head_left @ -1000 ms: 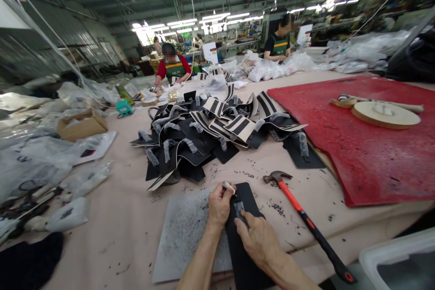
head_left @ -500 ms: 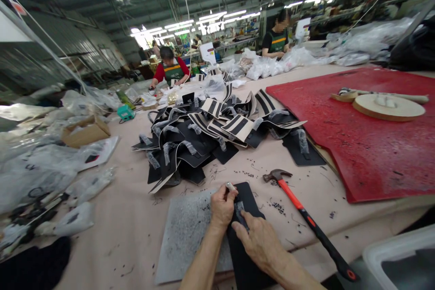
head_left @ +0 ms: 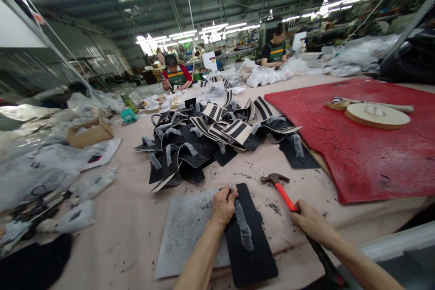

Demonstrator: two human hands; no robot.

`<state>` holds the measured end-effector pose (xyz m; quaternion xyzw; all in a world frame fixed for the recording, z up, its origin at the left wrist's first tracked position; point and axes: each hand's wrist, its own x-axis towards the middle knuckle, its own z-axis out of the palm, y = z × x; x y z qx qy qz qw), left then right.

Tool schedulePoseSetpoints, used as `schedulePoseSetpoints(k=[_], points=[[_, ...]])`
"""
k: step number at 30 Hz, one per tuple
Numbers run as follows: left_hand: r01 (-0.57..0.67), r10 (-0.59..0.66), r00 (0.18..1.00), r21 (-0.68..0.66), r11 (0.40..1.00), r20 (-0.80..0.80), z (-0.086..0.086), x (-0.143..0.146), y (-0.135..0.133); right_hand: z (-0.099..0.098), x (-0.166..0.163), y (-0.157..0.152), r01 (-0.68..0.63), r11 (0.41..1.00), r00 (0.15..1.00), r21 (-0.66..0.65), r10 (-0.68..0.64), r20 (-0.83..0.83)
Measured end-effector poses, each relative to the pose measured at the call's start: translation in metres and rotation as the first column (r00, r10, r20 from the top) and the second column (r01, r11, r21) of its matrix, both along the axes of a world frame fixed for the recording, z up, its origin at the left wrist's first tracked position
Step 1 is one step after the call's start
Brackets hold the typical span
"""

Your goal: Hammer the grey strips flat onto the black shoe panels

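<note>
My left hand (head_left: 224, 206) is closed around a small metal rod (head_left: 233, 187), perhaps a punch, whose light top end sticks up above the fingers. It stands at the upper left edge of a black panel (head_left: 253, 263). A strap wrapped in clear plastic (head_left: 244, 226) lies along that panel. Under the panel's left side is a speckled grey slab (head_left: 185, 231). On the right, my right hand (head_left: 311, 219) is wrapped around the handle of a claw hammer (head_left: 283, 195). The hammer's head rests on the table, pointing away from me.
A heap of black panels (head_left: 195, 145) with wrapped straps lies beyond the slab. To the right are a red sheet (head_left: 367, 158) and a tape roll (head_left: 377, 115). Plastic bags (head_left: 44, 167) and a cardboard box (head_left: 90, 132) stand left. Two co-workers (head_left: 176, 74) sit farther back.
My right hand has left the strap on the black panel and moved right onto the hammer's handle. My left hand still holds the metal rod at the same spot.
</note>
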<state>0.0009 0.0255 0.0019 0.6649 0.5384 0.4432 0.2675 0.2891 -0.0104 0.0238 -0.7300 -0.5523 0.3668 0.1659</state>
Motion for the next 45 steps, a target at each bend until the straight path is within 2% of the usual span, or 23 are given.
schedulePoseSetpoints(k=[4,5,7,9,11,14,16,18,20,21,22,23,25,27,29,32,34,38,40,41,43,45], points=[[0.013,-0.013,1.0,0.006,1.0,-0.004,0.001,0.001,-0.001,0.035,-0.021,0.006,-0.042,0.996,0.982,-0.073,0.027,-0.185],[0.017,-0.017,1.0,0.01,1.0,-0.007,0.001,0.001,-0.001,0.046,-0.028,0.006,-0.044,0.998,0.975,-0.04,0.034,-0.221],[0.025,-0.025,1.0,0.019,1.0,-0.012,0.002,0.001,-0.002,0.066,-0.041,0.005,-0.057,0.987,0.971,0.148,0.089,-0.22],[0.035,-0.034,0.999,0.021,0.999,-0.017,0.001,0.001,-0.002,0.078,-0.051,0.003,-0.127,0.905,0.982,0.405,0.173,-0.078],[0.037,-0.037,0.999,0.02,0.999,-0.019,0.001,0.0,-0.002,0.081,-0.055,0.002,-0.299,0.792,0.954,0.533,0.252,0.161],[0.035,-0.035,0.999,0.015,0.999,-0.036,0.0,0.0,-0.001,0.088,-0.054,0.004,-0.568,0.69,0.814,0.449,0.387,0.433],[0.042,-0.042,0.998,0.008,0.999,-0.042,0.001,0.0,-0.001,0.107,-0.052,0.009,-0.645,0.647,0.751,0.406,0.439,0.493],[0.05,-0.05,0.998,0.001,0.999,-0.033,0.003,0.0,-0.002,0.133,-0.053,0.015,-0.595,0.632,0.796,0.496,0.382,0.469],[0.053,-0.053,0.998,-0.004,0.999,-0.022,0.005,0.0,-0.002,0.153,-0.058,0.017,-0.401,0.633,0.913,0.662,0.214,0.349],[0.052,-0.052,0.998,-0.003,0.999,-0.018,0.005,0.0,-0.002,0.155,-0.061,0.017,-0.29,0.629,0.954,0.721,0.133,0.267],[0.049,-0.049,0.999,0.002,0.999,-0.014,0.005,0.0,-0.002,0.151,-0.064,0.015,-0.223,0.636,0.973,0.739,0.096,0.211],[0.046,-0.046,0.999,0.006,0.999,-0.015,0.004,0.0,-0.002,0.142,-0.065,0.012,-0.224,0.664,0.973,0.714,0.113,0.2],[0.039,-0.039,0.999,0.01,0.999,-0.021,0.002,-0.001,-0.001,0.116,-0.065,0.005,-0.39,0.734,0.919,0.555,0.27,0.289],[0.04,-0.04,0.999,0.0,0.999,-0.033,-0.001,-0.001,-0.001,0.095,-0.06,0.001,-0.544,0.765,0.828,0.344,0.423,0.368],[0.041,-0.041,0.998,-0.006,0.999,-0.037,-0.001,-0.001,-0.001,0.09,-0.054,0.003,-0.553,0.79,0.81,0.265,0.437,0.39],[0.042,-0.042,0.999,-0.014,0.999,-0.008,0.0,0.0,-0.002,0.097,-0.045,0.013,-0.439,0.835,0.875,0.332,0.314,0.369],[0.041,-0.04,0.999,-0.027,0.999,0.019,0.002,0.0,-0.003,0.092,-0.038,0.02,-0.376,0.858,0.911,0.351,0.271,0.312],[0.03,-0.029,0.998,-0.025,0.999,0.047,0.005,0.001,-0.004,0.041,-0.016,0.029,-0.363,0.897,0.922,0.252,0.308,0.235],[0.025,-0.024,0.998,-0.022,0.999,0.049,0.006,0.0,-0.004,0.019,-0.01,0.028,-0.342,0.914,0.917,0.217,0.274,0.291],[0.023,-0.022,0.999,-0.022,0.999,0.049,0.007,0.0,-0.004,0.013,-0.012,0.026,-0.333,0.915,0.908,0.229,0.245,0.34],[0.019,-0.017,0.999,-0.021,1.0,0.051,0.006,0.0,-0.004,0.016,-0.026,0.017,-0.336,0.886,0.893,0.319,0.192,0.407],[0.012,-0.011,0.998,-0.022,1.0,0.058,0.005,0.0,-0.003,0.031,-0.056,0.003,-0.375,0.83,0.9,0.412,0.219,0.377]])
